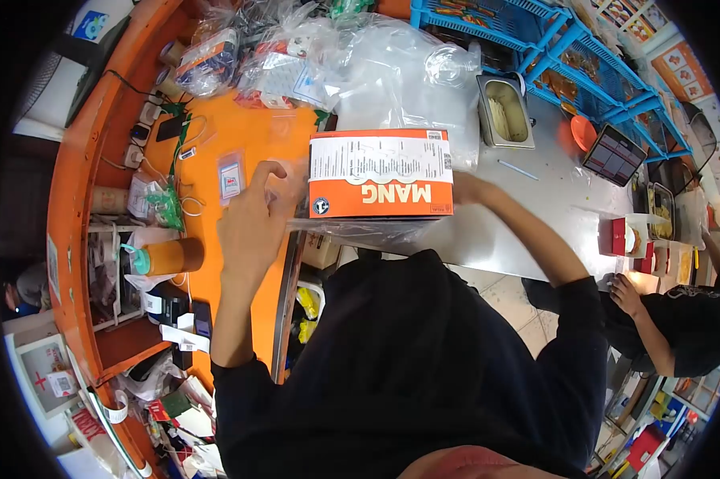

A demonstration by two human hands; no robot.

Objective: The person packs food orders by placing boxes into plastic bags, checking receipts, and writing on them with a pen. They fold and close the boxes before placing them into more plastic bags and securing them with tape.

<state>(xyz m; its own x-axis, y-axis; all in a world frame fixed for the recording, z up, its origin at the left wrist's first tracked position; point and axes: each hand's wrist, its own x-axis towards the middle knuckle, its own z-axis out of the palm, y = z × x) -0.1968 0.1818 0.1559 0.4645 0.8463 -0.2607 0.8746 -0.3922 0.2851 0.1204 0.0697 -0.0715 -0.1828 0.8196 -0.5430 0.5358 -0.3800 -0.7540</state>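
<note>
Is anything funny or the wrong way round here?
Yes, one thing: the big MANG lettering on the orange-and-white box in front of the person looks upside down, so the box seems turned the wrong way for reading. I can't make out any spills or damage.

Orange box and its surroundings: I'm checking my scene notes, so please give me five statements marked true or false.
1. The large letters on the orange box appear upside down in this view. True.
2. The metal pan is left of the box in the picture. False: the metal pan is to its right.
3. White printed paper covers part of the box. True.
4. The right hand is wholly visible. False: the box hides the fingers of the right hand.
5. The left hand is left of the box in the picture. True.
</note>
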